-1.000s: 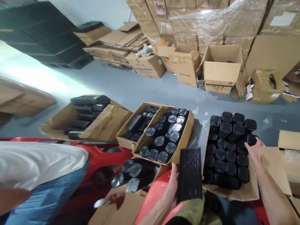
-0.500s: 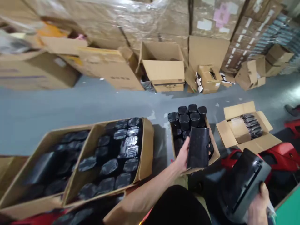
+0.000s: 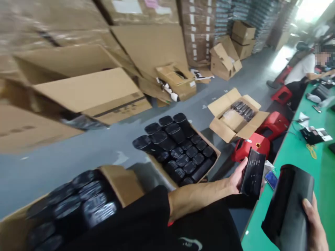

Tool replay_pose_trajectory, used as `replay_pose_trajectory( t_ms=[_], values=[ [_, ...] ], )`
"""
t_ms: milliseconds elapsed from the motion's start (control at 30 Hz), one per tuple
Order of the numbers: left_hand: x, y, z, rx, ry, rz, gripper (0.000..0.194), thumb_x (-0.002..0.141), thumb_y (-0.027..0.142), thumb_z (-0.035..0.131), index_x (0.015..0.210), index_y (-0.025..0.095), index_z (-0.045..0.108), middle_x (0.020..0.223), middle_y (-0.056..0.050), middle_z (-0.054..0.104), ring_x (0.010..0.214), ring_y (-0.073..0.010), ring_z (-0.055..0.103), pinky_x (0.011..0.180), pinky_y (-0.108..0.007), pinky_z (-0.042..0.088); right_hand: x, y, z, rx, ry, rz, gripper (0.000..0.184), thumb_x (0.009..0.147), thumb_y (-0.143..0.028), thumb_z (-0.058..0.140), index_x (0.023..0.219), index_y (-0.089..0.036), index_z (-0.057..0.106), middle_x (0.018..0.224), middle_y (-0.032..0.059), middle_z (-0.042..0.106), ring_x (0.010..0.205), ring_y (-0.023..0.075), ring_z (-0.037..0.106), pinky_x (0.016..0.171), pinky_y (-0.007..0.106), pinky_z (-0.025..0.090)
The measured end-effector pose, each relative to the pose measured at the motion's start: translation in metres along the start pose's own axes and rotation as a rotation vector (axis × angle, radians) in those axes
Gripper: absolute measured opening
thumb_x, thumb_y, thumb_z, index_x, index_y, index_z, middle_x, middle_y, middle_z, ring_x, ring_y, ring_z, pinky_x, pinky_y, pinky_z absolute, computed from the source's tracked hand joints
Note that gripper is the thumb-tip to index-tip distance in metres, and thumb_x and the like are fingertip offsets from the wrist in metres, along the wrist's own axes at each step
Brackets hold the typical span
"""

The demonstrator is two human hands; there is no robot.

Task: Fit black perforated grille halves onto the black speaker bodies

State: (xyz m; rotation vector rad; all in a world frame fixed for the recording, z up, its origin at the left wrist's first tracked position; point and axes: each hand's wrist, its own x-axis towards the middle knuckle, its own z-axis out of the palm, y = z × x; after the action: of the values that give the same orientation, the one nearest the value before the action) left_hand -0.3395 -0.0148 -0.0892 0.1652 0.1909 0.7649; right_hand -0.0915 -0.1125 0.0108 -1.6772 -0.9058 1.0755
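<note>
Black, shiny, plastic-looking panel [image 3: 252, 174] hangs tilted in the left hand [image 3: 237, 177], just left of the green counter [image 3: 287, 155]. Thumb and mostly hidden fingers pinch only one edge, so a weak hold could let it twist or drop to the floor. Rightward, a black, curved, glossy housing [image 3: 291, 205] is held aslant over the counter by the right hand [image 3: 315, 221], wrapped around its side; its smoothness could make it slide, and a low swing could knock the dark-blue phone-like object [image 3: 271, 179] beside it.

Around, from the left: a large brown cardboard carton [image 3: 86, 87]; a cardboard box [image 3: 161, 171] packed with black rounded-square tubes; a carton with spread flaps [image 3: 223, 104] and a red plastic stool [image 3: 246, 150], likely crowding the feet; farther right, a seated co-worker in white [image 3: 298, 71].
</note>
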Motion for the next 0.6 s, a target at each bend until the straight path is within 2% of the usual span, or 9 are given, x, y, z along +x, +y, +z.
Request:
replay_pose_trajectory(
  t_ms=[67,100,200,267,333,400,500,600],
  values=[
    [0.022,-0.027,0.014,0.054,-0.002,-0.075,0.090,0.095,0.090,0.039,0.114,0.011,0.079,0.096,-0.017,0.082,0.084,-0.0299,0.079,0.093,-0.047,0.059,-0.010,-0.026,-0.001,-0.090,0.087,-0.070,0.106,0.084,-0.077,0.072,0.173,-0.043,0.026,0.168,0.0021,0.049,0.130,0.0393,0.068,0.093,0.050,0.064],
    [0.031,-0.040,0.022,0.080,-0.007,-0.107,0.090,0.095,0.090,0.039,0.113,0.012,0.080,0.096,-0.016,0.083,0.087,-0.0301,0.079,0.095,-0.047,0.059,-0.012,-0.039,-0.002,-0.160,0.122,-0.109,0.114,0.079,-0.081,0.074,0.174,-0.040,0.026,0.170,0.0044,0.047,0.137,0.0413,0.063,0.100,0.052,0.060],
    [0.049,-0.074,0.047,0.129,-0.033,-0.194,0.084,0.091,0.091,0.048,0.111,0.017,0.083,0.098,-0.013,0.083,0.104,-0.0312,0.078,0.105,-0.044,0.056,-0.016,-0.064,-0.010,-0.406,0.229,-0.158,0.137,0.063,-0.092,0.074,0.174,-0.029,0.026,0.162,0.0154,0.054,0.136,0.0472,0.061,0.109,0.062,0.051],
    [0.054,-0.090,0.063,0.152,-0.079,-0.250,0.085,0.081,0.095,0.059,0.114,0.021,0.084,0.106,-0.013,0.083,0.123,-0.0328,0.073,0.115,-0.043,0.051,-0.020,-0.071,-0.014,-0.528,0.289,-0.151,0.140,0.060,-0.096,0.070,0.174,-0.025,0.028,0.153,0.0187,0.061,0.130,0.0478,0.065,0.108,0.063,0.051],
    [0.057,-0.099,0.077,0.181,-0.161,-0.278,0.092,0.067,0.099,0.068,0.119,0.023,0.083,0.117,-0.012,0.082,0.138,-0.0352,0.064,0.123,-0.044,0.044,-0.024,-0.073,-0.016,-0.591,0.331,-0.131,0.138,0.063,-0.097,0.065,0.173,-0.023,0.030,0.146,0.0194,0.066,0.124,0.0462,0.068,0.105,0.061,0.053],
    [0.058,-0.103,0.086,0.219,-0.240,-0.297,0.096,0.060,0.101,0.071,0.119,0.026,0.083,0.122,-0.011,0.081,0.144,-0.0368,0.060,0.127,-0.046,0.039,-0.027,-0.073,-0.016,-0.629,0.375,-0.091,0.137,0.064,-0.097,0.063,0.173,-0.021,0.031,0.142,0.0199,0.068,0.119,0.0454,0.071,0.102,0.061,0.054],
    [0.061,-0.106,0.088,0.287,-0.287,-0.385,0.089,0.066,0.102,0.065,0.113,0.028,0.083,0.118,-0.011,0.081,0.141,-0.0370,0.062,0.129,-0.049,0.036,-0.032,-0.070,-0.014,-0.673,0.430,-0.043,0.137,0.065,-0.098,0.061,0.174,-0.020,0.028,0.144,0.0216,0.066,0.121,0.0467,0.070,0.103,0.061,0.053],
    [0.065,-0.111,0.078,0.318,-0.262,-0.467,0.086,0.067,0.102,0.061,0.108,0.029,0.082,0.112,-0.011,0.081,0.136,-0.0377,0.065,0.128,-0.053,0.037,-0.036,-0.062,-0.010,-0.688,0.444,0.008,0.138,0.067,-0.099,0.058,0.175,-0.020,0.025,0.149,0.0229,0.064,0.128,0.0490,0.067,0.105,0.063,0.052]
  ],
)
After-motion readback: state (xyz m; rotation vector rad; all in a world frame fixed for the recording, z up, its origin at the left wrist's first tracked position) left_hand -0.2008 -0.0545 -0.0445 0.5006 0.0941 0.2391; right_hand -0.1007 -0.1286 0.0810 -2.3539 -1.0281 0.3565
